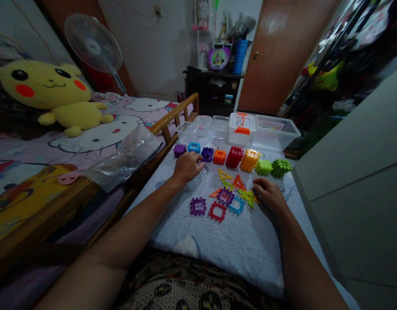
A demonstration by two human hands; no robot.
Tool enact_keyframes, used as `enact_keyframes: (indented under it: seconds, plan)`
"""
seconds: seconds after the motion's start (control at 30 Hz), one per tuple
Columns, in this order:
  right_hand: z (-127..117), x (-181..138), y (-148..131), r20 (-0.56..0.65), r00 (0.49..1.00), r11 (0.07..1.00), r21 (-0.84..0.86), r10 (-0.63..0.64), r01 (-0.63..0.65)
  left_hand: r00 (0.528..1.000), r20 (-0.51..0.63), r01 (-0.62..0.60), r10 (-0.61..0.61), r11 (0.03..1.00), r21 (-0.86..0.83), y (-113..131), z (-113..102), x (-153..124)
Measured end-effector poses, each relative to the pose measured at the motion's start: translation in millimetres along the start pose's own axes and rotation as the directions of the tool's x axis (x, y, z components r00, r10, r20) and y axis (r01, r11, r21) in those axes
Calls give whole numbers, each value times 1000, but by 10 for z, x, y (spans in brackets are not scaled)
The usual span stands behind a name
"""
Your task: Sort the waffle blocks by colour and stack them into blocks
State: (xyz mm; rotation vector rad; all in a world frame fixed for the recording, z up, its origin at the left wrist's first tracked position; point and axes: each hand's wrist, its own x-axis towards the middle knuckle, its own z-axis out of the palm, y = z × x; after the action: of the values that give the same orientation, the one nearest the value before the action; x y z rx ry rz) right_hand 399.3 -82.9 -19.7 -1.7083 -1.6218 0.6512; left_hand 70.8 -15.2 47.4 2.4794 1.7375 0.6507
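My left hand (187, 167) is beside the stacks, fingers bent and thumb a little apart, nearest the dark purple stack (207, 154) and the blue stack (194, 147). Whether it touches them I cannot tell. Over the cloth at the right hovers or rests my right hand (268, 191), loosely curled with nothing visible in it, close to lime-green triangular pieces (248, 198). Loose plastic building tiles lie between the hands: a purple square (197, 206), a red square frame (217, 211), a blue square (236, 205), another purple square (225, 196) and orange triangles (239, 182).
More stacks line up behind: purple (179, 150), orange (219, 156), red (234, 157), yellow-orange (249, 160), lime (264, 167) and green (281, 168). Clear plastic boxes (276, 133) stand at the table's far end. A wooden bed rail (172, 114) runs along the left.
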Motion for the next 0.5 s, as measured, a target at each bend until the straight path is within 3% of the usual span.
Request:
enact_keyframes:
  seconds: [0.23, 0.5]
  plan:
    - [0, -7, -11, 9, 1000, 1000, 1, -7, 7, 978, 45, 197, -206, 969, 149, 148, 192, 382]
    - [-11, -12, -17, 38, 999, 1000, 22, 12, -13, 975, 39, 205, -217, 957, 205, 121, 262, 484]
